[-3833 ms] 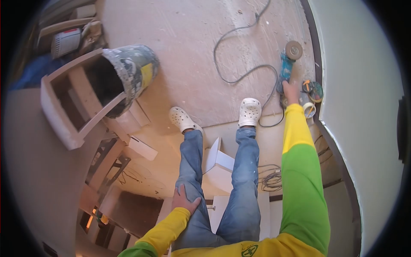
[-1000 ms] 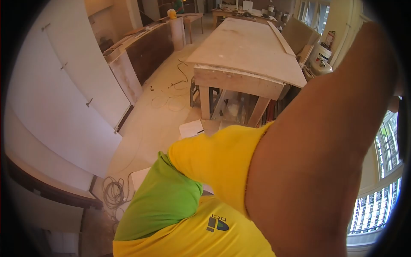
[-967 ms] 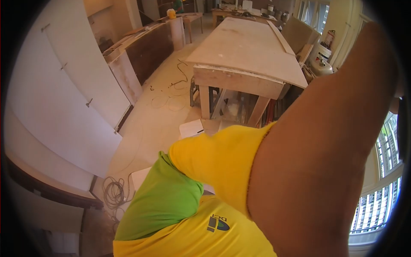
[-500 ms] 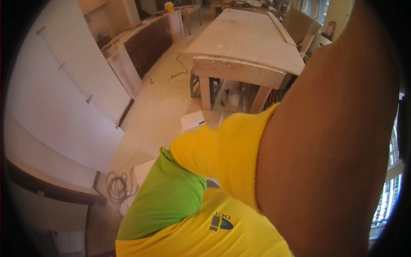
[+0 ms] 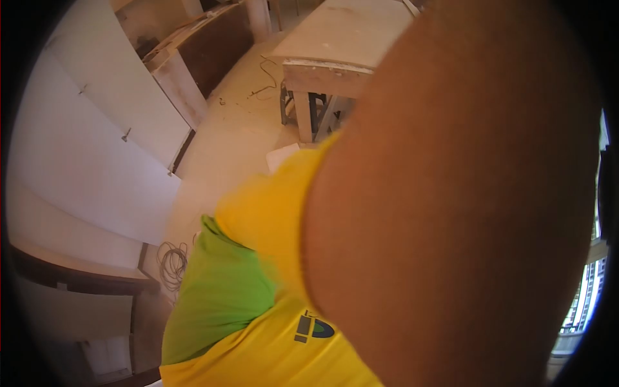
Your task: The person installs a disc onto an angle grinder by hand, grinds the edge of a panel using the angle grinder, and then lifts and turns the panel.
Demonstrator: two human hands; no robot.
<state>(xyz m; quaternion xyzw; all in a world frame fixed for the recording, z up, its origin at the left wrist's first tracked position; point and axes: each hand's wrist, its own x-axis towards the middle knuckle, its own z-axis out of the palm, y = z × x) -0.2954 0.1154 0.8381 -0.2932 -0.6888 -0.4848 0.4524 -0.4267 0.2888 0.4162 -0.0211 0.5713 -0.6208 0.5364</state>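
A raised bare arm (image 5: 451,193), apparently my left, fills much of the right half of the view, close to the camera. It comes out of a yellow sleeve cuff (image 5: 264,206) joined to a green shoulder panel (image 5: 216,290). Below lies my yellow shirt (image 5: 258,348) with a dark logo on it. The hand of this arm is outside the picture, so what it touches cannot be seen. My right hand does not show anywhere.
A dusty wooden worktable (image 5: 325,80) stands ahead, partly hidden by the arm. White panels with small metal fittings (image 5: 97,129) line the left. Coiled cable (image 5: 173,266) lies on the floor near a white sheet (image 5: 282,157). A brown cabinet (image 5: 216,55) stands behind.
The raised arm has come closer and shifted left, covering more of the worktable. The view has tilted down slightly, so the room sits higher in the picture.
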